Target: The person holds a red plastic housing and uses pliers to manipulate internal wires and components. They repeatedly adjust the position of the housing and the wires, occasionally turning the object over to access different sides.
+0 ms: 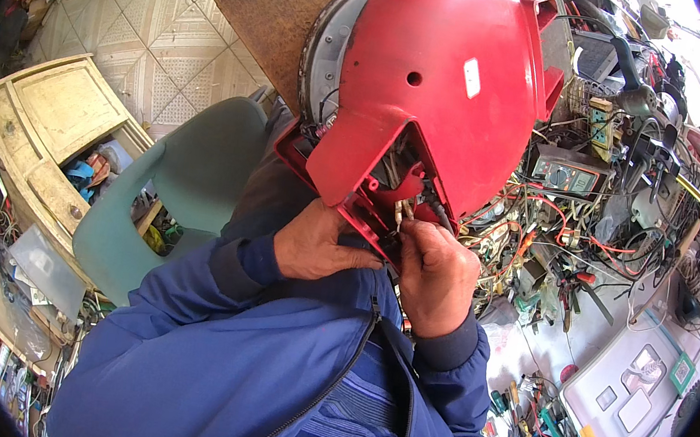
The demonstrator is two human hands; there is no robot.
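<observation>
Two hands [312, 244] [438, 280] at one red housing [441, 99]; one chair [211, 151].

Domed red housing [437, 133], glossy and scuffed, lying tilted against a brown wooden surface [257, 9], with its upper end cut off by the view's edge and its narrower boxy end directed toward the wearer; the curved shell bears a small round hole [414, 79] and a pale rounded-rectangular patch [471, 78], and a grey rim [331, 48] borders its left side. The boxy end stands open, exposing internal wiring, a pale slender connector [399, 214] at the opening's lower edge and a black cable [440, 211] beside it.
</observation>
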